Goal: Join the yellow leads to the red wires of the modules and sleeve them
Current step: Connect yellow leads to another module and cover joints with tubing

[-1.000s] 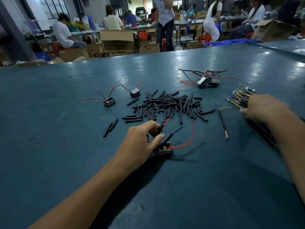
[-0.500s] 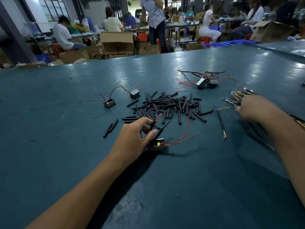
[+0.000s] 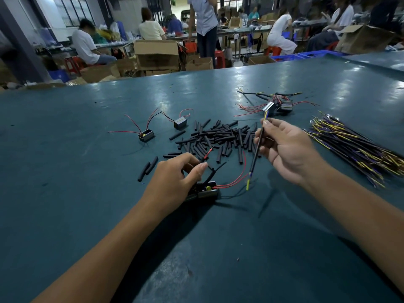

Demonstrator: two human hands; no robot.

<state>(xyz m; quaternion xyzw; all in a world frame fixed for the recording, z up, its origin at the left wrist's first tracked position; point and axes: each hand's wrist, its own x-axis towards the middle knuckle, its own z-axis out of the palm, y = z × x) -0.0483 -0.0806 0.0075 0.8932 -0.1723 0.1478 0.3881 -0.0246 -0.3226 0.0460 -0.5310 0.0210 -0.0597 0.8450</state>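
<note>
Overhead-lit, the teal table [image 3: 87,193] bears hands: left hand [image 3: 172,182] pinching a red wire [image 3: 207,152], right hand [image 3: 286,149] gripping a lead [image 3: 256,152].

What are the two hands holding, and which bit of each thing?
The right hand pinches a black lead with yellow ends near its upper end. The left hand pinches the red wire of the small black module near its tip.

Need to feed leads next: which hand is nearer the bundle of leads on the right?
Right. The right hand holds one lead just left of the bundle of leads; the left hand is farther left, on a module.
</note>
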